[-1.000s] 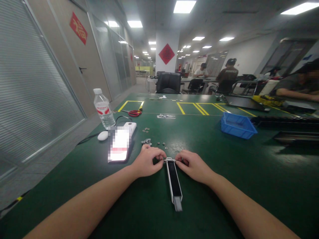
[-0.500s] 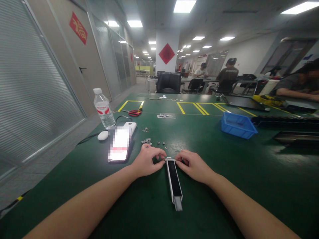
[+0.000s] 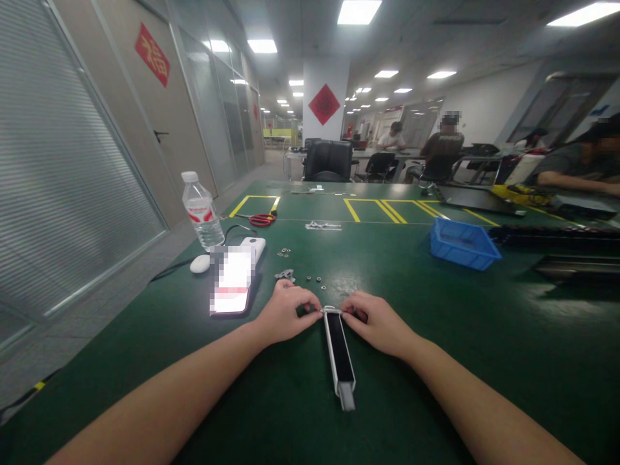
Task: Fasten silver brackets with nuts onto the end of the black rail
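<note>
A long, narrow bar (image 3: 342, 352) with a white frame, a black top face and a grey tab at its near end lies on the green table. At its far end is a small white loop. My left hand (image 3: 290, 314) is closed in a pinch at the left far corner, around a tiny part I cannot make out. Against the right far corner, the thumb and fingers of my right hand (image 3: 380, 323) grip the bar's end. Small metal nuts (image 3: 318, 279) and a little pile of grey metal parts (image 3: 285, 276) lie just beyond my left hand.
To the left are a lit phone (image 3: 235, 284), a white rounded object (image 3: 199, 263) and a water bottle (image 3: 201, 213). Red-handled scissors (image 3: 262, 220) and more metal pieces (image 3: 322, 226) lie farther back. A blue bin (image 3: 462, 244) stands right. People sit beyond the table.
My left fingertips have shifted slightly right, closer to the bar's far corner. The right hand and the bar look unmoved.
</note>
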### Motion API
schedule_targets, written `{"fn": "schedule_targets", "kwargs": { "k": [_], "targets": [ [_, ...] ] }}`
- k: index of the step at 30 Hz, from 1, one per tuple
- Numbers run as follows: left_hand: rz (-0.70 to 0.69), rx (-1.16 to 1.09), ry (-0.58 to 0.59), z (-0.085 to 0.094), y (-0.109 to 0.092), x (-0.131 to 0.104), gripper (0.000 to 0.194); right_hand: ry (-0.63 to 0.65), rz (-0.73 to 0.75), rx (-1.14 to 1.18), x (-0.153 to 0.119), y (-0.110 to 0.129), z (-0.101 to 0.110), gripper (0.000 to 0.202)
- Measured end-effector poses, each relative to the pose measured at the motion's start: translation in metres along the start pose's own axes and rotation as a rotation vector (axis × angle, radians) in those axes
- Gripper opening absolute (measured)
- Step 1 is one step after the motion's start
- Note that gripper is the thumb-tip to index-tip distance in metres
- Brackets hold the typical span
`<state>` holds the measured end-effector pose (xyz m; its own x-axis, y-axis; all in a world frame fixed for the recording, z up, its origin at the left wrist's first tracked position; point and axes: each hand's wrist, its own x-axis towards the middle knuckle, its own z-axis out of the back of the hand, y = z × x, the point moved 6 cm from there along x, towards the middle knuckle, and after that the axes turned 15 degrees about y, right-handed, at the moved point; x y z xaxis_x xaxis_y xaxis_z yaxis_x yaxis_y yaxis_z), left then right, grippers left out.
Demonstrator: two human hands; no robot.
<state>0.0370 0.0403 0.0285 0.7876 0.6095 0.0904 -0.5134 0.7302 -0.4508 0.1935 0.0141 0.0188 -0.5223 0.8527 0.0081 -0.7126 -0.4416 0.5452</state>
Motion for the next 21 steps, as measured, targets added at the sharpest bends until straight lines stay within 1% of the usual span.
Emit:
{"fn": "schedule_targets", "kwargs": {
  "k": [7, 10, 14, 16, 18, 21],
  "targets": [
    [0.012, 0.011, 0.006, 0.000, -0.002, -0.001, 0.010, 0.002, 0.005, -0.007, 0.000, 0.001, 0.001, 0.009],
    [0.016, -0.005, 0.003, 0.001, -0.004, -0.002, 0.015, 0.002, 0.008, -0.004, 0.000, 0.002, 0.001, 0.009],
    [0.052, -0.054, -0.039, 0.004, 0.001, -0.001, 0.030, 0.008, 0.006, -0.004, 0.000, 0.002, 0.001, 0.010],
    [0.074, -0.079, -0.038, 0.003, 0.005, 0.000, 0.039, 0.010, -0.001, -0.004, 0.000, 0.002, 0.001, 0.010],
    [0.090, -0.090, -0.007, 0.001, 0.008, 0.003, 0.048, 0.009, -0.002, 0.001, 0.000, 0.002, 0.001, 0.010],
    [0.105, -0.061, 0.080, -0.004, 0.009, 0.006, 0.059, 0.005, 0.002, 0.007, 0.000, 0.000, 0.000, 0.009]
  ]
}}
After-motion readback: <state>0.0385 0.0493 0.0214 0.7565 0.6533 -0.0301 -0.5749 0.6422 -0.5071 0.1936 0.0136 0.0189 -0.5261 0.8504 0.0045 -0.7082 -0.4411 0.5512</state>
